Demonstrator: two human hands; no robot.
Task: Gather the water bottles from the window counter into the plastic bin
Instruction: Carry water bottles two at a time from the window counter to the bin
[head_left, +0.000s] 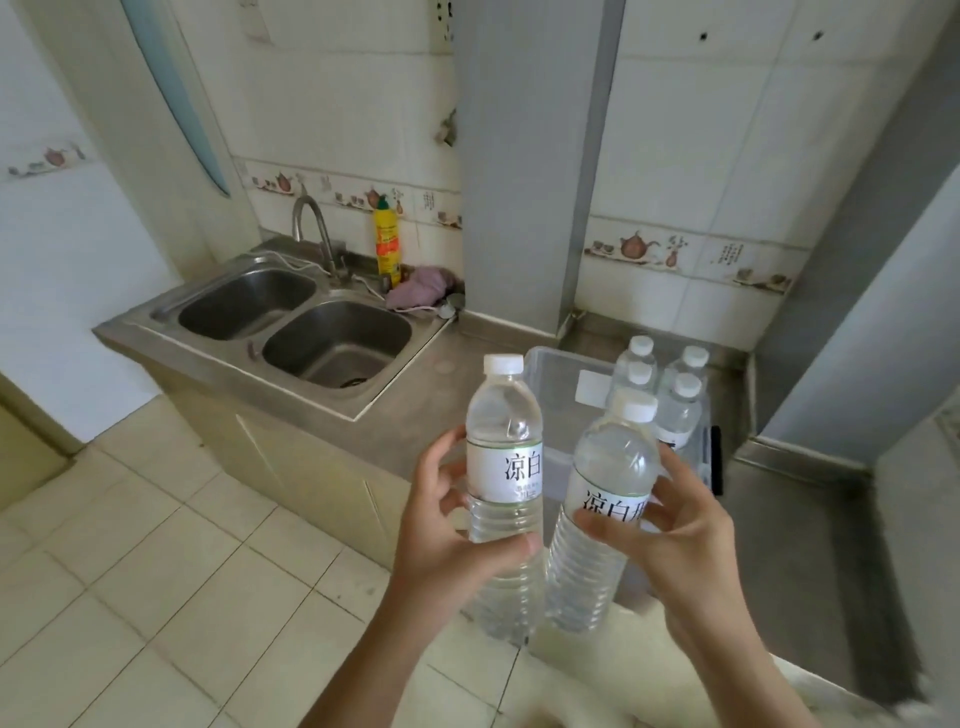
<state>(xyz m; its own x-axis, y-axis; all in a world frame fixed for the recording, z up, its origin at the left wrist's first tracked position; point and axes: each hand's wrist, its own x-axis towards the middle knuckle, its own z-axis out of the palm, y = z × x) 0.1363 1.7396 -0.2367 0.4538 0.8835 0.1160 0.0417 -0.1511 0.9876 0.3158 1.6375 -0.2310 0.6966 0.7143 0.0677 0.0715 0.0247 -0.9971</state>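
Head view: two held bottles (504, 457), four binned bottles (675, 405).

bin (558, 364) front hidden behind held bottles (504, 431)

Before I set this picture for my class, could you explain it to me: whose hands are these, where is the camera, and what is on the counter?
There is no machine: a person wears a camera on the head, looking down at their own hands. The left hand holds one water bottle and the right hand holds a second bottle. Beyond them, a clear plastic bin sits on the steel counter with four bottles standing inside. To the left is a double sink with a yellow bottle behind it.
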